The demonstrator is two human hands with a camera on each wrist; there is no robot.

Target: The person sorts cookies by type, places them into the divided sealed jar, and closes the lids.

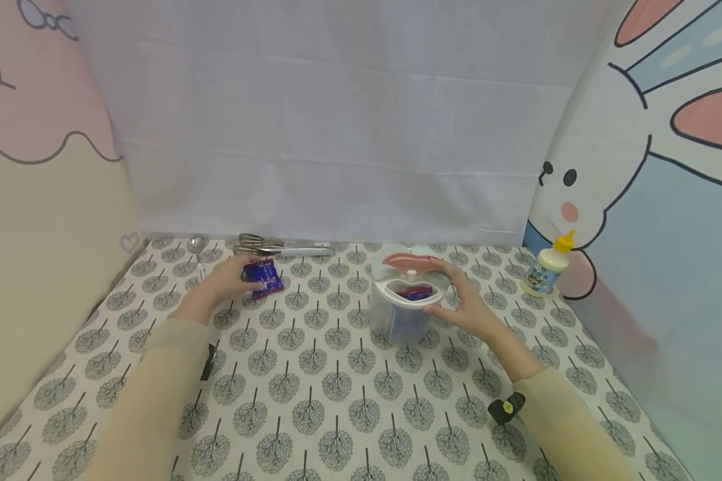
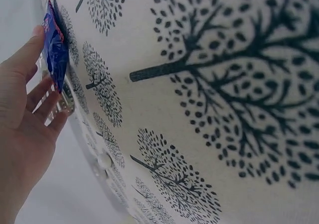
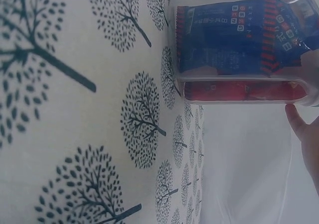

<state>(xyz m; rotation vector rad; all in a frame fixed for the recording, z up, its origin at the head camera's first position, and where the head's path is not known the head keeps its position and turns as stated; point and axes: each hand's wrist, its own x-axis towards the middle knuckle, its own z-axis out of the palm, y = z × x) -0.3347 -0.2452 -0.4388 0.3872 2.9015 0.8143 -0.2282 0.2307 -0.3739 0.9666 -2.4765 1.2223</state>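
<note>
My left hand (image 1: pixel 225 280) pinches a small purple-blue snack packet (image 1: pixel 265 277) at the table's back left. In the left wrist view, the packet (image 2: pixel 56 59) stands between the thumb and the fingers, close to the cloth. Right of centre, a clear round container (image 1: pixel 391 324) stands upright under a white lid with a heart-shaped opening. My right hand (image 1: pixel 466 307) grips its top from the right, thumb at the near rim and fingers over the far side. Through the clear wall, the right wrist view shows a blue packet (image 3: pixel 224 40) and a red one (image 3: pixel 219 91).
Metal utensils with whisk-like ends (image 1: pixel 253 240) and a light handle (image 1: pixel 307 252) lie behind the left hand. A ladle-like spoon (image 1: pixel 196 246) lies to their left. A yellow-capped bottle (image 1: pixel 541 274) stands at the back right. Cloth walls enclose the tree-patterned tabletop (image 1: pixel 337 401).
</note>
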